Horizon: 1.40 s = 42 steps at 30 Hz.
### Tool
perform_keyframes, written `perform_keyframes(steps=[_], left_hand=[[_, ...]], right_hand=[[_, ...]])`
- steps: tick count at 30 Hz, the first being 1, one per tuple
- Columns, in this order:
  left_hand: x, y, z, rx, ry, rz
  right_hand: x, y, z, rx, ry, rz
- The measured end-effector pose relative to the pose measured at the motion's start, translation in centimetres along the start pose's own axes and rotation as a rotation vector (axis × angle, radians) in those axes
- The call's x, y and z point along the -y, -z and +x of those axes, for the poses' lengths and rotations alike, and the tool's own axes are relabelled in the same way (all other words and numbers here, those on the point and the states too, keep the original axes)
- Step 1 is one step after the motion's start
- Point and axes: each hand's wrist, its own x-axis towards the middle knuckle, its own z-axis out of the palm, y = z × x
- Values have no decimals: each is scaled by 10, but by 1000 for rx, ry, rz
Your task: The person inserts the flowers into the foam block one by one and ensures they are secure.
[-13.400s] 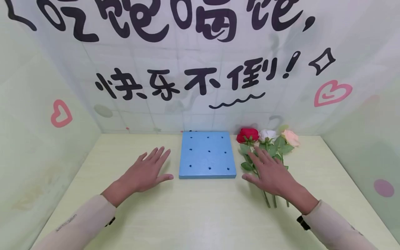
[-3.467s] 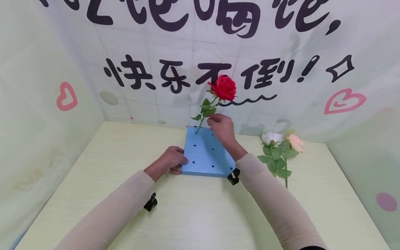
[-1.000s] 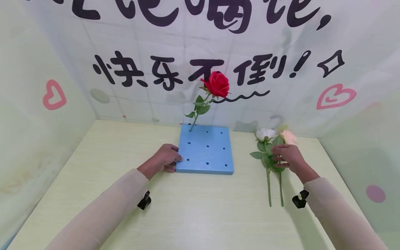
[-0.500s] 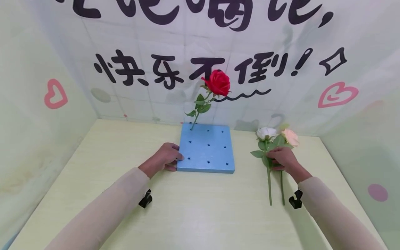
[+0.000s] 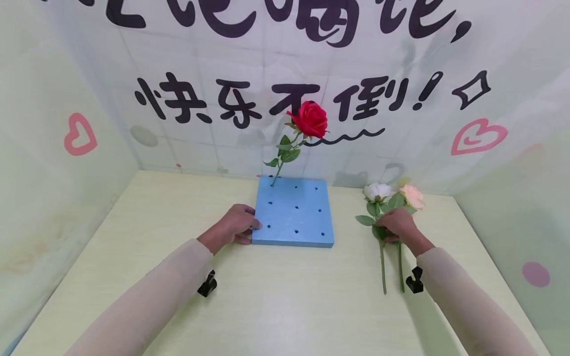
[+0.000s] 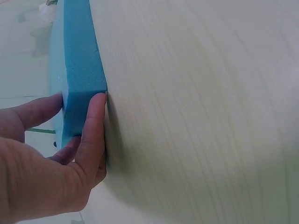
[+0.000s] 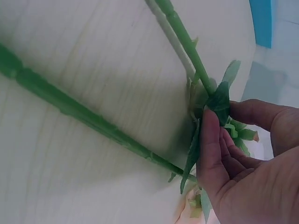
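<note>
My left hand grips the left edge of a blue foam board with small holes. In the left wrist view the thumb lies on the board's top face and the fingers press its side and corner. A red rose stands tilted right in the back-left hole. My right hand pinches the white rose by its leafy upper stem; the right wrist view shows thumb and fingers around a leaf and stem. Beside it lies a peach rose, its stem partly hidden by my hand.
The pale wooden table carries the board and roses. Behind it hangs a white printed backdrop, close to the board's back edge and the rose heads. Side panels border the table left and right.
Since the first frame, the red rose has gone from the table into the board's back-left hole. Over the last second my right hand moved left onto the white rose's stem. My left hand stayed on the board.
</note>
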Motion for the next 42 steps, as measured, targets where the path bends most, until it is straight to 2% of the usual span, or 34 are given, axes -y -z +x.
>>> perform_keyframes(steps=[9,23,29,42], left_hand=[[2,1,1,0,1,9],[2,3,0,-10,3,14],[1,-1,2,-1,8,14],[0,-1,3,-2,7,24]], right_hand=[[12,5,-4,86,-31,35],[38,16,-16,138,107,94],[50,24,-20,96,122,159],[92,24,-34,-10,280,309]])
